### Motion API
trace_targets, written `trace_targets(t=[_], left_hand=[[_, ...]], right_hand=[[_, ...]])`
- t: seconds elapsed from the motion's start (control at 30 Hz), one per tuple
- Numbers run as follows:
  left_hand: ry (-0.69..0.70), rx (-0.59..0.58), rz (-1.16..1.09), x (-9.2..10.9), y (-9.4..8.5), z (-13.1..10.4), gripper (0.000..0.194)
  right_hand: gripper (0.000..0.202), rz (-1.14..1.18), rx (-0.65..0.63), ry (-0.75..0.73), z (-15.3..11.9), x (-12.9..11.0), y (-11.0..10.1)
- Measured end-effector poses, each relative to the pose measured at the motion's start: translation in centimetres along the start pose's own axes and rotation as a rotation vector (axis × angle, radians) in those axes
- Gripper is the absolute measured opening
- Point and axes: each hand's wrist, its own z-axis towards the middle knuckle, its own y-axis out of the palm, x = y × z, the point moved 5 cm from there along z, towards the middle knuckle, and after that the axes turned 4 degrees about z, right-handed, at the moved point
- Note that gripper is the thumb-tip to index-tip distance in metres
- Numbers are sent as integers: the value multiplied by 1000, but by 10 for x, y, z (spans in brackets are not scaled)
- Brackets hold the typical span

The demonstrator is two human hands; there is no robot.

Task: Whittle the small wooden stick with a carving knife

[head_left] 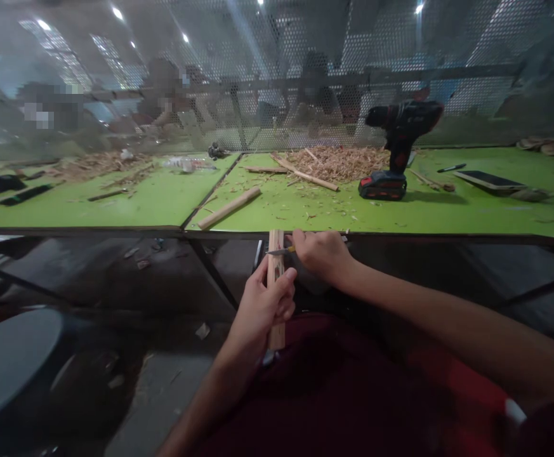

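Note:
A pale strip of wood [277, 270] stands upright from my lap, its top end against the table's front edge. Wrapped round its middle is my left hand [270, 296], thumb laid along the front. My right hand [323, 254] is closed on a knife [282, 251] with a short blade and a yellowish handle, most of which the fingers hide. The blade crosses the wood near its upper end and touches it, just above my left fingertips.
On the green table [157, 206] lie a round wooden stick [230, 208], a heap of wood shavings [338, 163], a pen [451, 168] and a dark tablet-like object [488, 180]. A cordless drill [400, 146] stands upright. A mesh screen [277, 95] rises behind; people sit beyond it.

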Motion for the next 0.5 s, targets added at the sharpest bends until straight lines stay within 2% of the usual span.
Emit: trace_targets(t=[0.13,0.5], left_hand=[[-20,-5,-21,0,-4,-1,41],[2,3,-14,4,-12,-2,43]], right_hand=[[54,-37,-2,-5,9,4,0],[54,-83,-25,13,33,14,-3]])
